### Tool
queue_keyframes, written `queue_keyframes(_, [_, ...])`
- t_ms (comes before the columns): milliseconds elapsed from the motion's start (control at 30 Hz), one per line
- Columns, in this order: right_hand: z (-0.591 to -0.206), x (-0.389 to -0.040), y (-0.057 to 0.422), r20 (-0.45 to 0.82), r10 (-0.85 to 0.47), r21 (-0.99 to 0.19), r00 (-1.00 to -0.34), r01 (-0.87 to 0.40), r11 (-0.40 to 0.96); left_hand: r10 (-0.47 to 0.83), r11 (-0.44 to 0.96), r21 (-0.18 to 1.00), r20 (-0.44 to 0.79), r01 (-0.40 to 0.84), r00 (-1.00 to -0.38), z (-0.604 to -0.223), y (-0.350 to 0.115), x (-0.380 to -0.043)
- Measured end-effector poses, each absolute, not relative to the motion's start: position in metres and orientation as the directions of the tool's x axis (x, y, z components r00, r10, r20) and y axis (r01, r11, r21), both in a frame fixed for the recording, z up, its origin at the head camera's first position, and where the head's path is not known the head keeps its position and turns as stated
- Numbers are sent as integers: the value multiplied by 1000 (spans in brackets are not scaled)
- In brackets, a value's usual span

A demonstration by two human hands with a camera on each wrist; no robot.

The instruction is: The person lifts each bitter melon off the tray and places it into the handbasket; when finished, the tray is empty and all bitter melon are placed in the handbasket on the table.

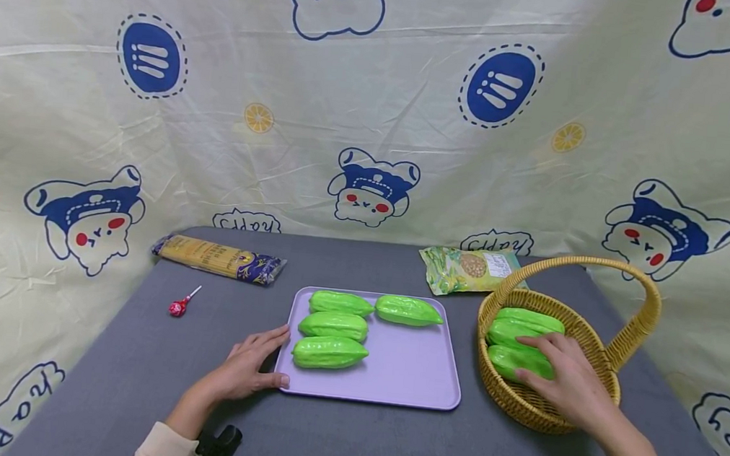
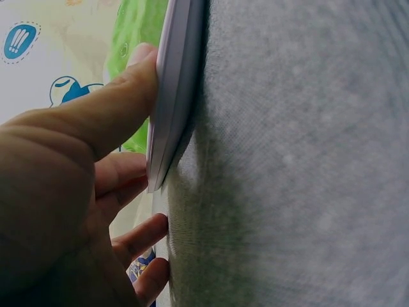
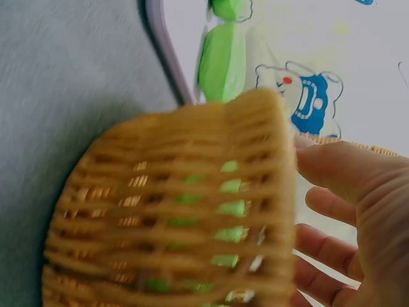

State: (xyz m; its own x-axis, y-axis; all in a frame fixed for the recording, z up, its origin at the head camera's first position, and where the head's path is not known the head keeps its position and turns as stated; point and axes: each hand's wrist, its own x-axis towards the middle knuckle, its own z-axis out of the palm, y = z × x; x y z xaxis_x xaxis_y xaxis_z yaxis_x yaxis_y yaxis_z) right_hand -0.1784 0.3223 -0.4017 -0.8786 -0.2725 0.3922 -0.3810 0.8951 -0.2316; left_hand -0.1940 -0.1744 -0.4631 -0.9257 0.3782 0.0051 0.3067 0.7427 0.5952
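My left hand (image 1: 248, 366) rests at the left edge of the lilac tray (image 1: 414, 366). Its thumb touches the rim by the near corner, with the fingers spread along the side; in the left wrist view the lower fingertips reach the table. Several green star fruits (image 1: 331, 352) lie on the tray, three stacked in a column at left and one at upper right. My right hand (image 1: 576, 380) reaches into the wicker basket (image 1: 485, 372), thumb and fingers apart over the nearest star fruit (image 1: 508, 361). In the right wrist view, the basket wall partly hides the fruit.
The basket's tall handle (image 1: 636, 335) arches over its right side. A green snack bag (image 1: 465, 271) lies behind the basket. At back left are a yellow and blue packet (image 1: 206, 256) and a red lollipop (image 1: 178, 306). A printed curtain (image 1: 381, 113) hangs behind the grey table.
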Motion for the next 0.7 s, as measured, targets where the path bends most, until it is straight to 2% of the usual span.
queue_keyframes(700, [-388, -167, 272, 500, -386, -206, -775, -539, 817, 377, 733, 596, 45, 328, -925, -463, -175, -192])
